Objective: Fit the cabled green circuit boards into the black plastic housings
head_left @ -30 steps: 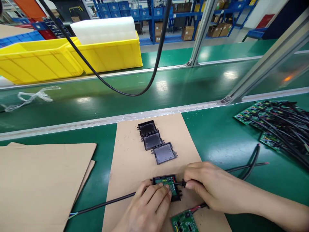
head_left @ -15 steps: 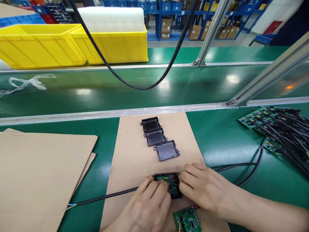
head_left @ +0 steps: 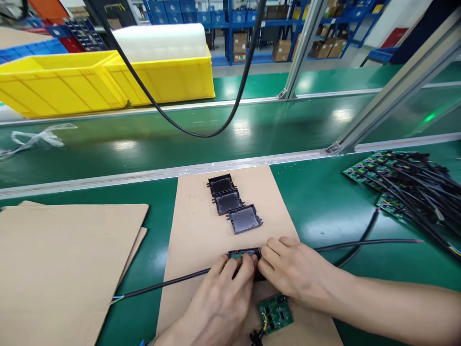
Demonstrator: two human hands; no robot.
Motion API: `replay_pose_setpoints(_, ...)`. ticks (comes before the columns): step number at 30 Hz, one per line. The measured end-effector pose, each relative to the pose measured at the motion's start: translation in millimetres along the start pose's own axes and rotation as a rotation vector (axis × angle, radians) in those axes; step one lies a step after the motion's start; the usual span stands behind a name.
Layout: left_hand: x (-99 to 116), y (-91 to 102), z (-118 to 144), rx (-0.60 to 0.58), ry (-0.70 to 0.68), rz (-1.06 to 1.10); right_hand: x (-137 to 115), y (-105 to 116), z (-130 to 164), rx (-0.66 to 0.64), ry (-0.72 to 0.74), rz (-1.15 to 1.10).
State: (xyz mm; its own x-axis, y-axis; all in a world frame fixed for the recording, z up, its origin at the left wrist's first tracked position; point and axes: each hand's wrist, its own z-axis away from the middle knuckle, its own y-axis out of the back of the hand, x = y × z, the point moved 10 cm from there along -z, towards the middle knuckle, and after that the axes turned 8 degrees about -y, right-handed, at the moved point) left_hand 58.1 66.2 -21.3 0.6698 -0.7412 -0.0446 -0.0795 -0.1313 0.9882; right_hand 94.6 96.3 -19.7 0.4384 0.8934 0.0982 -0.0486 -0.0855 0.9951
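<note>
Black plastic housing (head_left: 245, 253) sits on the cardboard sheet (head_left: 194, 250) at the near bench edge, mostly hidden beneath both hands. Left hand (head_left: 219, 300) and right hand (head_left: 291, 274) press curled fingers (head_left: 248, 263) onto it, now covering the board visible a moment earlier.

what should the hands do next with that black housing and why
Probably keep pressing the board down until it seats: both the left hand and right hand cover the black housing, whose far rim alone shows, with a cable leading out left.
</note>
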Motion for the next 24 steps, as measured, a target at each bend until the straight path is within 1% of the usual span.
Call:
replay_pose_setpoints(4,-4,-1.7,3,-0.044,0.042,0.051,0,-5,-1,-0.03,-0.004,0.011)
replay_pose_setpoints(8,-11,-4.8,5,-0.08,0.101,0.182,11,-3,1,-0.07,-0.036,-0.112)
replay_pose_setpoints(10,-15,-5.1,7,-0.083,0.125,0.219,19,-1,3,-0.066,-0.059,-0.175)
replay_pose_setpoints(13,-16,-5.5,7,-0.093,0.122,0.219,23,4,5,-0.021,-0.033,-0.198)
replay_pose_setpoints(19,-9,-1.5,0,-0.069,0.058,0.152,16,12,1,0.055,0.065,-0.183)
replay_pose_setpoints(22,-10,-6.1,-6,-0.133,0.081,0.151,17,7,1,0.045,0.065,-0.226)
replay_pose_setpoints(24,-12,-8.4,-10,-0.176,0.102,0.171,22,0,3,0.031,0.033,-0.27)
